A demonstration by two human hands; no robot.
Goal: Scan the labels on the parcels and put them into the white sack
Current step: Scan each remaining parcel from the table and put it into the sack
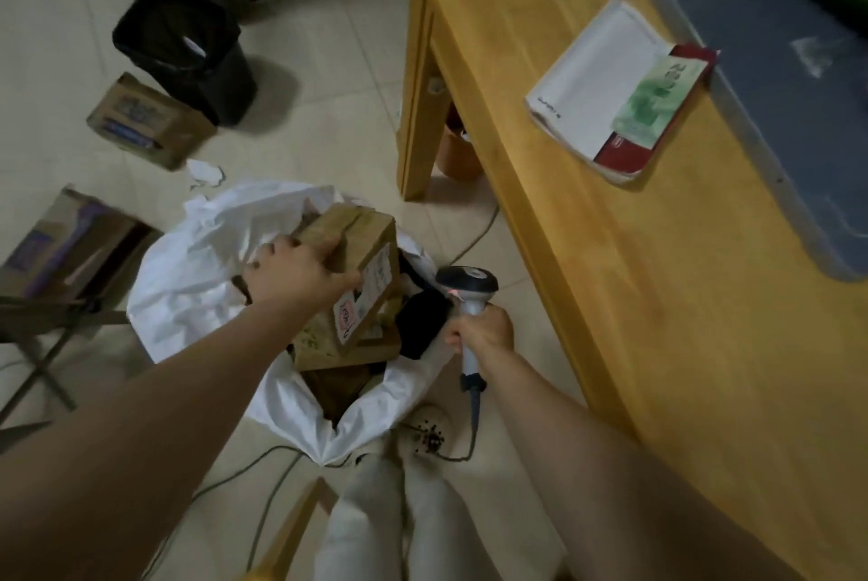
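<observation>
Probably the drop step: left hand (291, 272) clamped on the brown cardboard parcel (357, 242), white label (364, 298) showing, above the open white plastic sack (197, 265) (boxes (347, 348) already inside). Right hand (484, 329) wrapped round the grey-white handheld scanner (467, 287), just right. Next: lower, release.

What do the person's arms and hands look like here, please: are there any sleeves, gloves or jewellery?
The left forearm and right forearm are bare all the way to the picture's edge, so no sleeves show. The left hand and right hand wear no gloves. No watch, bracelet or ring can be made out on the wrists or visible fingers.
</observation>
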